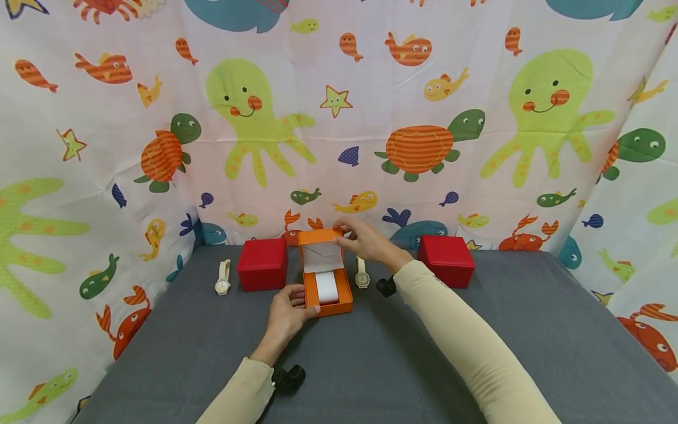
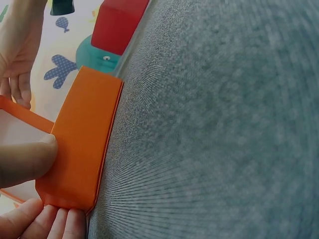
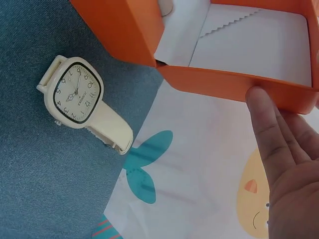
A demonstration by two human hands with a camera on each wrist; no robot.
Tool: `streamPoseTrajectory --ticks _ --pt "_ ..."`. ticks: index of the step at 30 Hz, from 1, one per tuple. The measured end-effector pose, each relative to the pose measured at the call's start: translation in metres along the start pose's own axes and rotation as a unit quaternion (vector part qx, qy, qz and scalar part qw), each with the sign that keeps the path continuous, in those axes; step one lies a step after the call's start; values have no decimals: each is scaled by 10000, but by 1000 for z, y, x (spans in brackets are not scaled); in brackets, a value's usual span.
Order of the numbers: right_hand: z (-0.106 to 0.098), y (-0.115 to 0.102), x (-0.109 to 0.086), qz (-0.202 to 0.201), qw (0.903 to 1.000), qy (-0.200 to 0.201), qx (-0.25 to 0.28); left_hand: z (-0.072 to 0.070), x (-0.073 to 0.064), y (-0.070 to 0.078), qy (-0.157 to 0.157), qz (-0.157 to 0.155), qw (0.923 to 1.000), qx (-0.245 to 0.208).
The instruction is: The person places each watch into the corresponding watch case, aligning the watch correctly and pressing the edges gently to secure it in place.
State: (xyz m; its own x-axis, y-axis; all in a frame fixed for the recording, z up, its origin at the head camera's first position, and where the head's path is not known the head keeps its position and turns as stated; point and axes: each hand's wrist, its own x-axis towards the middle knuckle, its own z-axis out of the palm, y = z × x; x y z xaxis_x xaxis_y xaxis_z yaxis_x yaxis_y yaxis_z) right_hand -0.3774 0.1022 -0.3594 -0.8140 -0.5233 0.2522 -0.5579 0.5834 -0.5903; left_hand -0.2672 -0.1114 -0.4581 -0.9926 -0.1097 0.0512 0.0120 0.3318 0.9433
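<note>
An orange box (image 1: 346, 292) stands on the grey table (image 1: 212, 359) with its lid (image 1: 318, 237) raised, directly between the person's two hands. The left hand (image 1: 286, 315) grips the box at its near left corner: the left wrist view shows the thumb lying across the orange wall and the other fingers bent against the adjoining side, so the box sits just to the right of that palm. The right hand (image 1: 365, 238) is at the far right of the box, higher up, its thumb and fingers slightly parted and pinching the upper right corner of the lid, which lies to the left of the palm. A white cushion (image 1: 326, 287) fills the middle of the box, and a pale lining (image 1: 323, 257) covers the inside of the lid. Below the right hand, just beside the box, lies a cream watch (image 1: 362, 275), its rounded-square dial facing up in the right wrist view. A red box (image 1: 262, 265) stands left of the orange one, near the left hand, with a second watch (image 1: 223, 278) beyond it to the left. Another red box (image 1: 446, 261) stands to the right, beyond the right forearm.
</note>
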Motion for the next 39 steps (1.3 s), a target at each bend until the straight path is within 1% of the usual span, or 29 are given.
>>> streamPoseTrajectory --ticks 6,9,12,15,17,20,22,24,26,30,32,34,36,39 --pt "-2 -1 -3 146 9999 -6 33 1 1 2 23 34 9998 169" --pt "-2 2 -9 278 9995 37 169 -1 1 4 -31 71 9991 406" --pt "-1 9 -15 389 9989 96 253 -4 3 9 -105 131 9966 802" --pt "0 17 -22 482 9985 152 230 -9 6 15 -172 364 9925 1155" --pt "1 23 -26 563 9980 194 215 -12 10 20 -237 691 9884 1328" --pt "3 31 -33 735 9967 296 197 -14 17 25 -523 1322 9767 1608" --pt "4 36 -38 829 9957 351 219 -13 24 27 -777 1648 9656 1855" --pt "6 41 -43 939 9946 382 223 -11 30 29 -1045 1847 9530 2163" --pt "9 45 -46 1062 9933 397 231 -9 36 30 -1295 1919 9414 2455" --pt "18 53 -52 1413 9889 405 234 -5 46 30 -1681 2091 9164 2970" --pt "22 56 -54 1559 9869 356 203 -5 49 30 -1828 2122 9068 3152" --pt "25 58 -56 1668 9855 253 171 -5 51 32 -1962 2101 8995 3291" --pt "28 60 -57 1732 9847 153 134 -5 52 34 -2055 2096 8938 3391" --pt "31 61 -58 1804 9834 58 162 -6 55 36 -2148 2062 8880 3505"
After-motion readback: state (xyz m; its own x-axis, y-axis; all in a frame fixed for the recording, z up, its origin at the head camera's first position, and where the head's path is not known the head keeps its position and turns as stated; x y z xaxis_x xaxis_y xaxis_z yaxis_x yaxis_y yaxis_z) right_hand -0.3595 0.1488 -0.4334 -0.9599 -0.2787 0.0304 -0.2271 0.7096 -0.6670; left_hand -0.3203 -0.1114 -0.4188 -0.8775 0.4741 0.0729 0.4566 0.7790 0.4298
